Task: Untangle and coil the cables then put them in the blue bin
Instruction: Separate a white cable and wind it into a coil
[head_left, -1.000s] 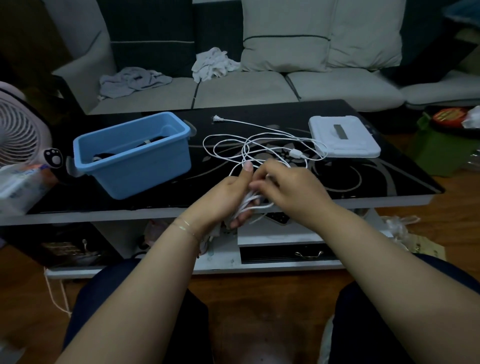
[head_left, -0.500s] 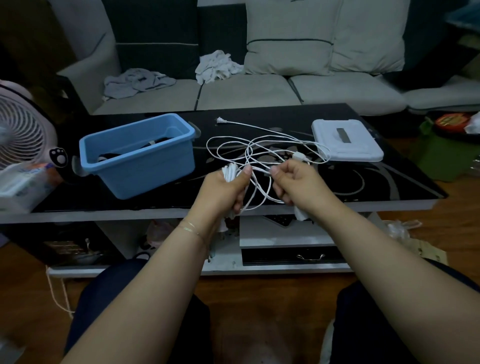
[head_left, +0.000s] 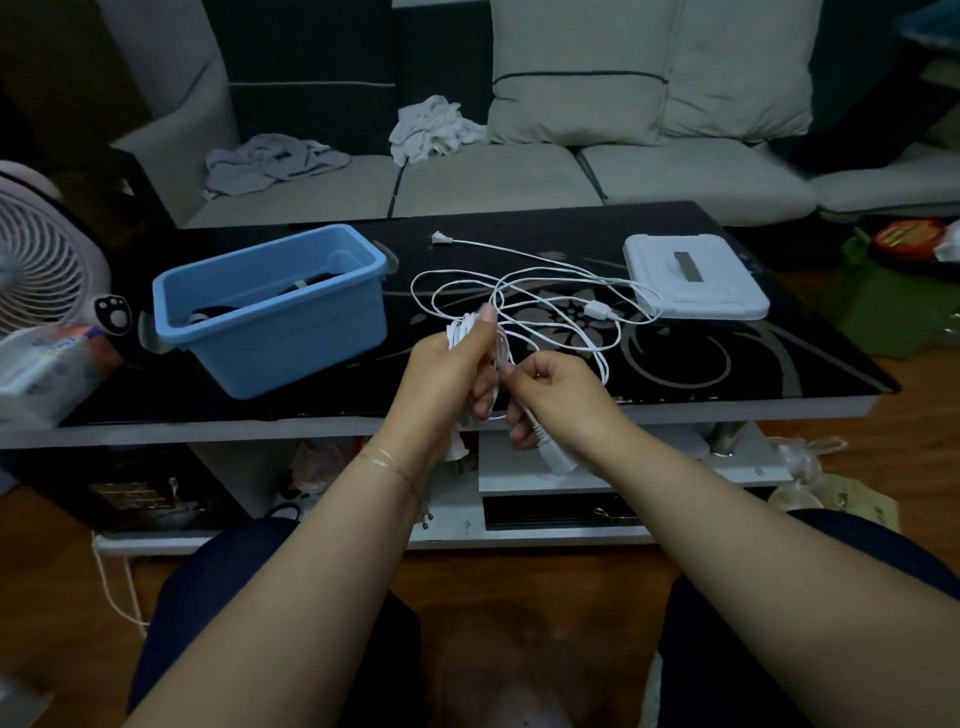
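— Gripping what, exactly, with the left hand (head_left: 451, 370)?

— A bunch of folded loops of the thin white power cable (head_left: 558, 291). The fingers are curled round the bundle, the thumb lies along its top, and the folded ends stick out above the fist.

— And the right hand (head_left: 558, 397)?

— It sits just beside the left, fingers curled, pinching a strand of the same cable between thumb and forefinger. A white connector end (head_left: 555, 457) hangs below its palm.

— Where is the rest of the cable?

— Loose loops lie spread on the glossy black glass coffee table with a pale floral pattern (head_left: 727, 364), beyond the hands. A small inline switch (head_left: 597, 310) sits in the run, and the two-pin plug (head_left: 440, 238) lies at the far end, toward the sofa.

— The bin?

— The light blue rectangular plastic bin (head_left: 275, 306) stands on the table's left part, well apart from the hands. Something dark lies in its bottom; I cannot tell what it is.

— Anything else on the table?

— A flat white plastic lid with a grey slot (head_left: 696, 283) at the right, touching one cable loop. A white round fan (head_left: 41, 260) stands at the left edge, and crumpled cloths lie on the grey sofa (head_left: 493, 176) behind.
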